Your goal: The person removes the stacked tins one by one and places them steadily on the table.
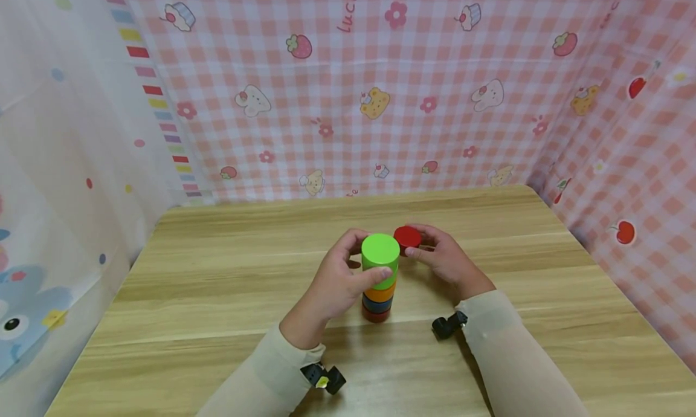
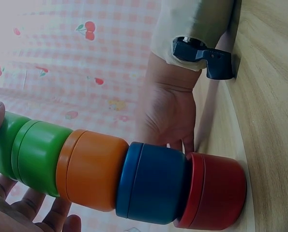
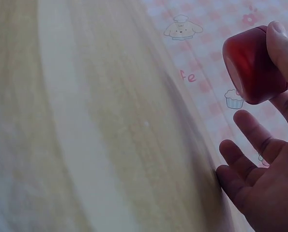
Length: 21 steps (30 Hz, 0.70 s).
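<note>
Starting on the left, there's a white curtain with coloured dots hanging along that side, and a pink checked cloth with cupcakes and strawberries covers the back and right walls. Below that is a wooden table.

The left hand comes up from the lower left, sleeve and all, with a small black wrist camera strapped just under the cuff. Its fingers are curled round the upper part of a stack of cups, thumb across the front of the green one. The stack stands upright near the middle of the table. From the left wrist view you can read the order nicely: green cup on top, then orange cup, blue cup, and a dark red cup at the bottom sitting on the wood.

Just right of the stack's top, the right hand pinches a red cap between thumb and fingertips. The cap is held up in the air beside the green cup's top, very close to it; can't tell if they touch. In the right wrist view the red cap sits at the fingertips with the other fingers spread loosely below it.

Another black wrist camera sits against the right sleeve, down near the table.
</note>
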### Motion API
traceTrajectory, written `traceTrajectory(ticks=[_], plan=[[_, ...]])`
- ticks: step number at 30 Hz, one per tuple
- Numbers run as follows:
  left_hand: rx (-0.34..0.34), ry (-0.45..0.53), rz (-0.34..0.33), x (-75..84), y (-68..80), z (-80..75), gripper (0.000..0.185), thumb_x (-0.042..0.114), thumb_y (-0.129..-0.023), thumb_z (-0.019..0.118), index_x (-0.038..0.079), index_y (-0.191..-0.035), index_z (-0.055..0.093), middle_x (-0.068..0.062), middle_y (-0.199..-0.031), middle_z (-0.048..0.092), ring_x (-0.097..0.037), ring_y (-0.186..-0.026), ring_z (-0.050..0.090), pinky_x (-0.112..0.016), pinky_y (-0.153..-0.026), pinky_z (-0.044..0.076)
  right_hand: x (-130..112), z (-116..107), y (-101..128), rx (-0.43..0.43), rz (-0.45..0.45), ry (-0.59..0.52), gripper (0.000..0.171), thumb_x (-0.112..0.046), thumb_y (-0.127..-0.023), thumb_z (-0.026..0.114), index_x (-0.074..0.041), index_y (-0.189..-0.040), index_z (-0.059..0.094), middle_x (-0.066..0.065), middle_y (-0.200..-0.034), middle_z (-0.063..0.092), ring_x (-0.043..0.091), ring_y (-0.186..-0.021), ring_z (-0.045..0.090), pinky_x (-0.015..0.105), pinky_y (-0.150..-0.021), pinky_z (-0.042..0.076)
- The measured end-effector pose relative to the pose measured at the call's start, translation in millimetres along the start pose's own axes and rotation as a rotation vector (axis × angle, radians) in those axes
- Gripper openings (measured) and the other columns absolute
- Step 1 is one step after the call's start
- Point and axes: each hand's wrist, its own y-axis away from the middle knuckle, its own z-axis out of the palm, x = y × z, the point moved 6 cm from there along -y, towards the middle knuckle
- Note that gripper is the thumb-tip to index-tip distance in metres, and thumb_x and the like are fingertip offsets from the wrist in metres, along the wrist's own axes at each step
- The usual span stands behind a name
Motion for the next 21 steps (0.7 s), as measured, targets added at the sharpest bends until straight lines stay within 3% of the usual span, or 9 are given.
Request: traceTrajectory(ticks=[11,21], plan=[[-0.002,-0.002,-0.001,0.2,0.0,0.3,0.042,0.018,-0.092,0.082,0.017,-0.128,0.062,0.000,-0.129,0.065,-0.022,-0.123,0.055,-0.047,-0.101,0.040,4.1,3.2,-0.2,-0.030,0.017,-0.025,0.062,-0.022,-0.100,0.074,-0.009,-0.156,0.049,0.019,-0.145,0.062,0.034,-0.129,0.059,0.036,-0.103,0.048],[-0.002,-0.007,0.000,-0.2,-0.3,-0.3,0.042,0.019,-0.091,0.082,0.017,-0.128,0.062,0.000,-0.129,0.065,-0.022,-0.122,0.054,-0.045,-0.100,0.040,6.9,4.5,-0.7,-0.048,0.024,-0.027,0.063,-0.023,-0.101,0.073,-0.009,-0.157,0.048,0.020,-0.143,0.062,0.032,-0.124,0.059,0.031,-0.097,0.049]])
